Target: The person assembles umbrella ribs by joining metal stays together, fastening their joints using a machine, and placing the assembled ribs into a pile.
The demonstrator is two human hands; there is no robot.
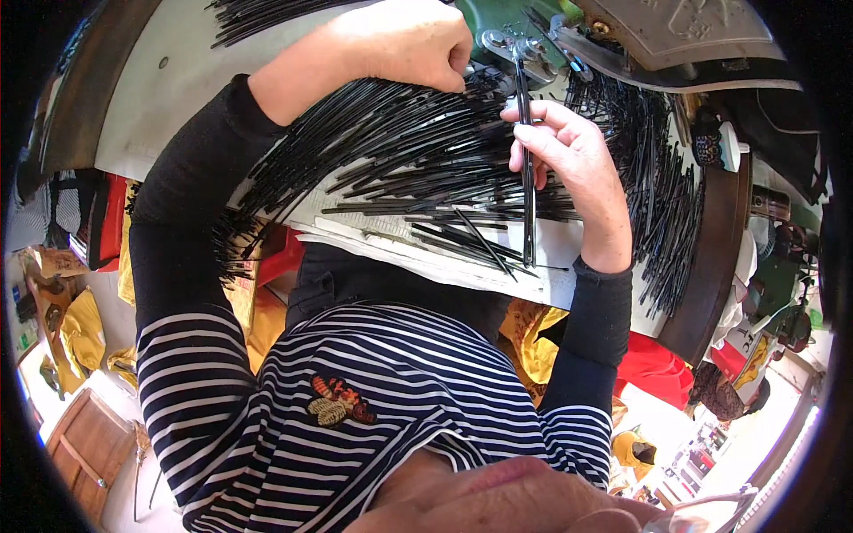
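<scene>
A bundle of thin black rods [529, 209] stands out lengthwise in my right hand [569, 151], pinched between thumb and fingers. Its far end meets a metal fitting with round bolts [518, 51] on a green machine [498, 16]. My left hand [418, 44] is closed, knuckles up, to the left of that fitting. Its fingertips point down at the pile, and whatever they hold is hidden. Below both hands a wide fanned pile of thin black rods [400, 133] covers much of the white table [133, 115].
More black rods [267, 18] lie at the far left, and others [662, 213] hang over the right side. A grey metal machine arm [702, 35] juts in at the upper right. Yellow cloth [538, 333] and red cloth [653, 369] are beneath the table's near edge. A wooden stool [89, 453] stands lower left.
</scene>
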